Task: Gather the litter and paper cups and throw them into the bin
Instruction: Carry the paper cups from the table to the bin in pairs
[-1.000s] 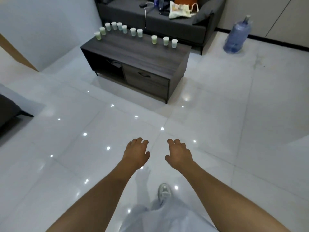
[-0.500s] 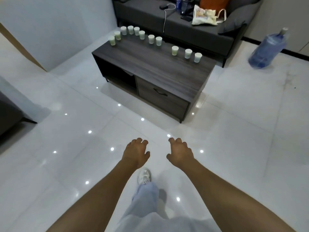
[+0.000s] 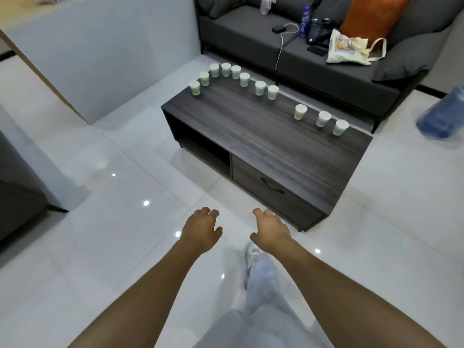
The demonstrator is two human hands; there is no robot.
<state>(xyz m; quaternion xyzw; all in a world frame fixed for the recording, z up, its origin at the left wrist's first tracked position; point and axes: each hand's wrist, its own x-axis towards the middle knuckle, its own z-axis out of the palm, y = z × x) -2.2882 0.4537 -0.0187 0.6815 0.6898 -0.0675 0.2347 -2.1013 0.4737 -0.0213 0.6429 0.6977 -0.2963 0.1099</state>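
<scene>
Several pale green and blue paper cups stand upright along the far edge of a dark wooden coffee table (image 3: 288, 151): a curved row at the far left, starting with a green cup (image 3: 195, 88), and three more at the far right, ending with a blue cup (image 3: 340, 127). My left hand (image 3: 200, 228) and my right hand (image 3: 270, 228) hang side by side over the white floor, short of the table's near edge, fingers loosely curled and holding nothing. No bin is in view.
A dark grey sofa (image 3: 326, 69) stands behind the table, carrying a tote bag (image 3: 347, 47), an orange cushion, bottles and a charger cable. A blue water jug (image 3: 444, 116) lies at the right edge. A white wall stands at the left. My leg steps forward below my hands.
The table and sofa have grown larger and come nearer as I walk forward. My hands keep the same empty pose in front of me.
</scene>
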